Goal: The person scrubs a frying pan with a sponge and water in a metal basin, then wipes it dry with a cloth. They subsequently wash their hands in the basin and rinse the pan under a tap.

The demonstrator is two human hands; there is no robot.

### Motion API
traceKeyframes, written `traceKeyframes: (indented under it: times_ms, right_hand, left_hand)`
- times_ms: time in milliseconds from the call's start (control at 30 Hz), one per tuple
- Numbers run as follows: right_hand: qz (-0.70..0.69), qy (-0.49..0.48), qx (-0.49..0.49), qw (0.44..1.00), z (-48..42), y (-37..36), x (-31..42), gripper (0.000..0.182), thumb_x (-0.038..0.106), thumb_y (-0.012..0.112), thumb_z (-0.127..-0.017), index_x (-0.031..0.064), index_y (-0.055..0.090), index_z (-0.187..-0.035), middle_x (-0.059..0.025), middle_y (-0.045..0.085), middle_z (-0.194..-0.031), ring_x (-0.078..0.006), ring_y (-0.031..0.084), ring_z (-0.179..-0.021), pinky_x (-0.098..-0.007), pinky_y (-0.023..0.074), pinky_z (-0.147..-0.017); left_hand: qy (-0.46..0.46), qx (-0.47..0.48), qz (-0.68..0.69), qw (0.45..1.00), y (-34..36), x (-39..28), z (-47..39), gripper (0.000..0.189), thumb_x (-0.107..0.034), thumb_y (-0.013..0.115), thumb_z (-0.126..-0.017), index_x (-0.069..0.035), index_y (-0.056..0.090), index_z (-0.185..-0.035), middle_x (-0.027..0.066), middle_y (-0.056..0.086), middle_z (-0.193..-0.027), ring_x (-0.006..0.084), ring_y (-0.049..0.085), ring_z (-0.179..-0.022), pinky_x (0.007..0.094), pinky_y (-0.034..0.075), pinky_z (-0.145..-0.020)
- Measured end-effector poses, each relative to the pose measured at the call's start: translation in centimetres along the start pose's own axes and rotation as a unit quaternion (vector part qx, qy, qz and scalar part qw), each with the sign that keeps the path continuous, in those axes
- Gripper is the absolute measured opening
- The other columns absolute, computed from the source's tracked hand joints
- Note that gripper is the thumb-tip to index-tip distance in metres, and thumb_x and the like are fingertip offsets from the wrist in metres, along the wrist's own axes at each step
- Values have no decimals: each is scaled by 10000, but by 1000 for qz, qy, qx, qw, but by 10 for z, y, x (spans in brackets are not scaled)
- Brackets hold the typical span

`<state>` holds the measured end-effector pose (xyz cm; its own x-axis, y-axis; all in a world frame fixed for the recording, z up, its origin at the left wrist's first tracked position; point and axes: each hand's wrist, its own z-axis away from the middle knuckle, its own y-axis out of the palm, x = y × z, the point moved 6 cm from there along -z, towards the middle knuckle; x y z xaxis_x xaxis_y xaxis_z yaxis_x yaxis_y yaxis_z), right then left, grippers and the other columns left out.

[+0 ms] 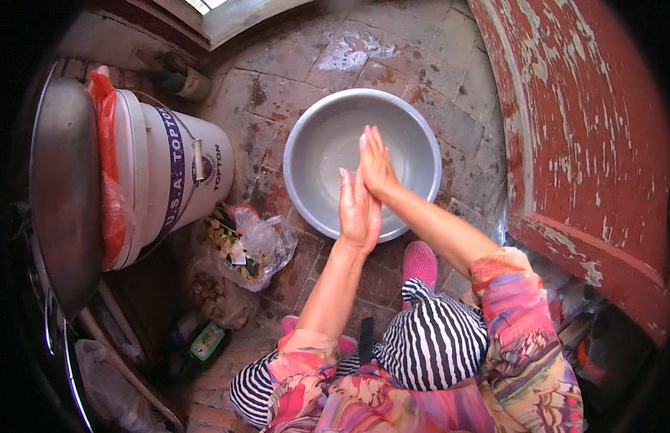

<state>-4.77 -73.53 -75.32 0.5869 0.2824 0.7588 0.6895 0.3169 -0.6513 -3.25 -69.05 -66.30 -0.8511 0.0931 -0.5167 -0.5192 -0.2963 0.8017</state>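
Over a round grey metal basin (298, 168) on the floor, my two hands meet palm to palm. My left hand (359, 216) points away from me, its thumb apart from its fingers, and its skin looks wet. Against it lies my right hand (377, 165), set a little farther forward, with the fingers straight. Nothing shows between the palms. Pale, cloudy liquid seems to cover the basin's bottom, though its depth is hard to judge.
On the left stands a white plastic bucket (151, 124) with writing and a red plastic bag (103, 108) at its lid. A clear plastic bag of scraps (267, 238) and a green bottle (207, 342) lie nearby. A peeling red door (573, 162) borders the right. Foamy liquid (343, 57) wets the tiles beyond.
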Motion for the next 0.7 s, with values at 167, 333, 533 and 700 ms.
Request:
traceKeyframes:
  times_ms: [167,333,533,700]
  right_hand:
    - [-157,-75,124,977,67,-6,106,608,387,217,-944,-21,147,-1388,-249,104,-1439,-362,64,-1348,-414,15,-1097]
    - [-102,184,87,974,12,-66,111,624,347,271,-921,-50,125,-1379,-257,117,-1432,-360,80,-1349,-488,79,-1081]
    - [-134,-19,122,983,57,-2,81,573,322,238,-935,-39,174,-1376,-258,133,-1429,-387,60,-1344,-497,69,-1075]
    - [-55,83,64,993,-13,-21,34,581,355,214,-945,-35,188,-1375,-230,137,-1439,-319,45,-1360,-468,74,-1084]
  left_hand:
    - [-10,-186,44,981,-79,-25,1,687,-536,152,-920,-62,102,-1414,73,109,-1480,210,143,-1355,363,115,-1104]
    - [-16,-37,57,998,-17,0,10,666,-516,151,-929,-49,161,-1404,88,196,-1459,209,199,-1337,350,153,-1094]
    - [5,-161,50,986,-73,-12,2,646,-500,166,-935,-54,171,-1403,98,204,-1455,209,189,-1341,363,152,-1095]
    - [-23,-62,78,995,-18,-4,6,595,-436,162,-955,-31,188,-1390,96,211,-1452,211,182,-1342,363,147,-1099]
